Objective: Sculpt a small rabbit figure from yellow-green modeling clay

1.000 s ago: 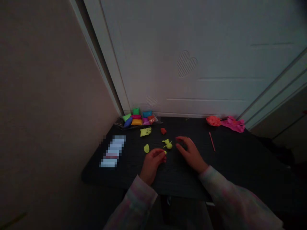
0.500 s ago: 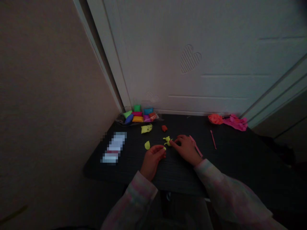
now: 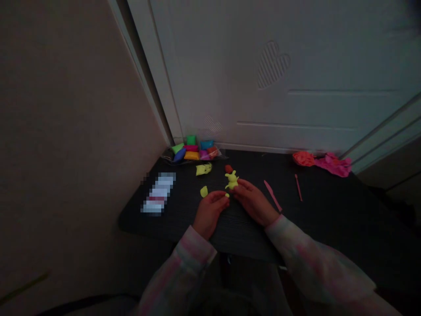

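My right hand (image 3: 255, 201) grips a small yellow clay figure (image 3: 232, 180) with two ears and short limbs, raised upright over the dark table. Between the thumb and finger of my left hand (image 3: 210, 213) is a small piece of yellow clay (image 3: 226, 195), just below the figure. A flat yellow clay lump (image 3: 204, 191) lies on the table beyond my left hand. Behind the figure sits a small red-orange lump (image 3: 228, 168). To the right of my right hand rests a pink plastic clay knife (image 3: 272, 195).
A clear bag of several coloured clay packets (image 3: 192, 154) lies at the back left, with a yellow packet (image 3: 203, 169) before it. A blurred-out white object (image 3: 159, 193) is at left. A thin pink stick (image 3: 298, 188) and orange and pink bundles (image 3: 333, 164) are at right. A white door (image 3: 230, 79) stands behind.
My right hand has taken hold of the yellow figure and lifted it off the table. My left hand stays nearly in place with its clay piece. The camera view has shifted slightly.
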The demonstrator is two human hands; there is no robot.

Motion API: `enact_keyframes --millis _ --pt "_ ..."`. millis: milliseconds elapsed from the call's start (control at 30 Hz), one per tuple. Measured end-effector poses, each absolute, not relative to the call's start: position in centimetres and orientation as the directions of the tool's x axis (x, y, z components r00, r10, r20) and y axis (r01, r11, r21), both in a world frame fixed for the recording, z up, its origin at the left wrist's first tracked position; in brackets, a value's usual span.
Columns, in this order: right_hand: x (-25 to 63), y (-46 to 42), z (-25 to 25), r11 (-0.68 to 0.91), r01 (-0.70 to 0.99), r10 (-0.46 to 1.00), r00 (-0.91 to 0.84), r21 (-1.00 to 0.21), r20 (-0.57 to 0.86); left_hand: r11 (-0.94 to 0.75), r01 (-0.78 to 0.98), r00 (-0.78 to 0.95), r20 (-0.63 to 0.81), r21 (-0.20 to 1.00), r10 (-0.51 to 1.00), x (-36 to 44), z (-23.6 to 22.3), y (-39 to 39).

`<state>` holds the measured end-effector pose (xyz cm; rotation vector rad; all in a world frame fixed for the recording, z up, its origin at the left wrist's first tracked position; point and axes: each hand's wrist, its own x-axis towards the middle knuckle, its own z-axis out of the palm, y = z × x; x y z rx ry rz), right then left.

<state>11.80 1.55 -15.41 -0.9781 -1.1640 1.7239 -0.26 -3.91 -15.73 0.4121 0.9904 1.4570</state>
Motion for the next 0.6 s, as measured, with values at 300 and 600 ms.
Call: enact_keyframes --millis 300,600 --pt "10.93 0.98 -15.62 -0.388 -0.396 0.874 -0.444 -0.832 -0.196 0.123 -0.673 -0.174 -0.317 0.729 0.932 -0.40 -16.01 -3.67" --pt "10.87 1.07 -16.04 -0.347 -0.384 0.883 -0.441 -0.856 -0.160 0.120 -0.678 -0.182 -0.324 0.725 0.928 -0.52 -16.40 -3.65"
